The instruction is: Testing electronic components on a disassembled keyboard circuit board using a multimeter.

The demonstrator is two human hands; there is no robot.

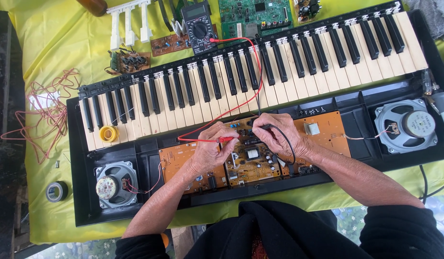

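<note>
Clearly, your left hand (208, 149) pinched the red probe (225, 139) and your right hand (277, 135) the black probe (265, 126) on the circuit board (252, 160) at six o'clock of the keys (241, 81); a slipped tip could have bridged neighbouring solder points.

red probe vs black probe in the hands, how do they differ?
The red probe sits in the left hand; the black probe sits in the right hand. The red probe's lead loops up over the keys; the black probe's cable curls down past the right hand. Both tips meet the middle circuit board, and both leads run toward the multimeter.
</note>
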